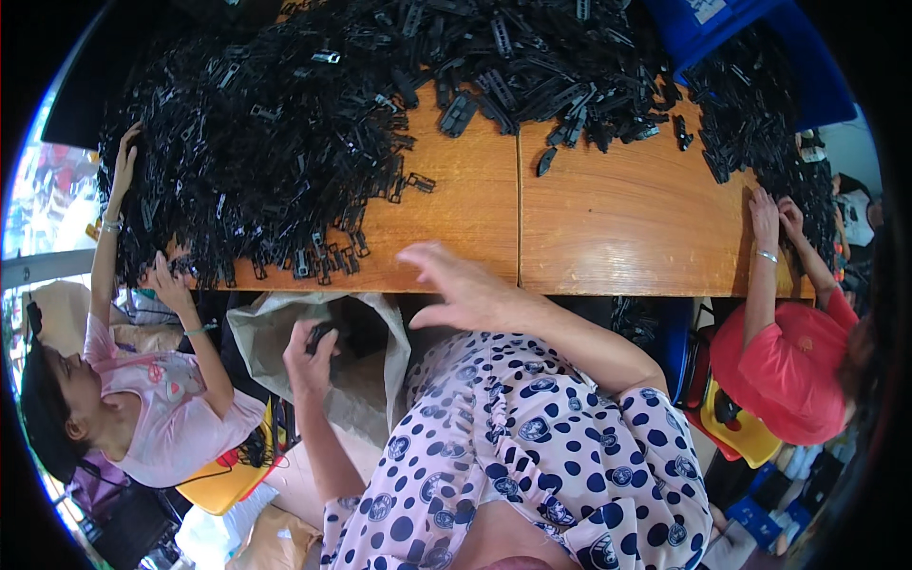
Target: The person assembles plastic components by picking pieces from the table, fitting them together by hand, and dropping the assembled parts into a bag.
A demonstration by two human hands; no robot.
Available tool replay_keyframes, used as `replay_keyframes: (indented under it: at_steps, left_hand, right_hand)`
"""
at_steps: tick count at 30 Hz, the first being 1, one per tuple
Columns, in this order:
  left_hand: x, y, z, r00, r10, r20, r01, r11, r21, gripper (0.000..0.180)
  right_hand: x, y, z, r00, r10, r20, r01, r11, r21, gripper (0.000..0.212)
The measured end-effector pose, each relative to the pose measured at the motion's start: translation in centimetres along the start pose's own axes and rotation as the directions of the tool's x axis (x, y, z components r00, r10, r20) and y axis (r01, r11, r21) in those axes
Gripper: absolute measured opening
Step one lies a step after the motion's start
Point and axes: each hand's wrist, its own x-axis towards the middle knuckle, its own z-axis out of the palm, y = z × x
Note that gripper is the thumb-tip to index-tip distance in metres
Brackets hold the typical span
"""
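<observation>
My left hand [306,359] is closed around a small black plastic part [324,334], whose exact kind is mostly hidden by the fingers. It is held over the mouth of a whitish woven sack [269,321] below the table's front edge. My right hand [454,287] reaches over that edge with thumb and fingers spread, holding nothing. Beyond it, a large heap of black plastic pieces [256,171], some looking like buckle parts, covers the left side of the wooden table [608,214]. Larger flat black pieces [459,114] lie at the far middle.
At the left, a person in a pink shirt [161,399] has both hands at the heap. Another person in a red shirt [784,370] handles black pieces [736,133] at the right. A blue bin [703,38] stands at the far right; a seam [520,204] crosses the tabletop.
</observation>
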Motion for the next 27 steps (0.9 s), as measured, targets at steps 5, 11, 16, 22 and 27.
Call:
replay_keyframes:
  at_steps: [5,11,16,22,27]
  left_hand:
    - [2.2,3.3,0.5,0.826,0.562,-0.043,-0.480,0.740,0.471,0.023]
    - [12.7,14.4,11.0,0.769,0.639,0.025,-0.637,0.763,0.110,0.011]
    - [21.5,18.1,16.8,0.768,0.608,0.200,-0.631,0.668,0.394,0.017]
    - [22.8,18.9,19.0,0.842,0.429,0.327,-0.537,0.721,0.437,0.021]
    - [19.9,17.2,18.0,0.911,0.325,0.255,-0.350,0.935,0.060,0.024]
  right_hand:
    - [-3.2,6.6,-4.8,0.929,0.259,-0.263,-0.233,0.964,0.128,0.036]
    - [-2.9,8.5,-12.2,0.819,-0.048,-0.571,-0.348,0.750,-0.562,0.026]
    - [-2.0,10.2,-14.3,0.926,-0.087,-0.368,-0.218,0.673,-0.707,0.029]
    - [-1.5,12.2,-12.8,0.782,-0.171,-0.599,-0.047,0.943,-0.331,0.020]
    - [0.9,9.1,-9.4,0.815,0.405,-0.414,-0.053,0.764,0.644,0.031]
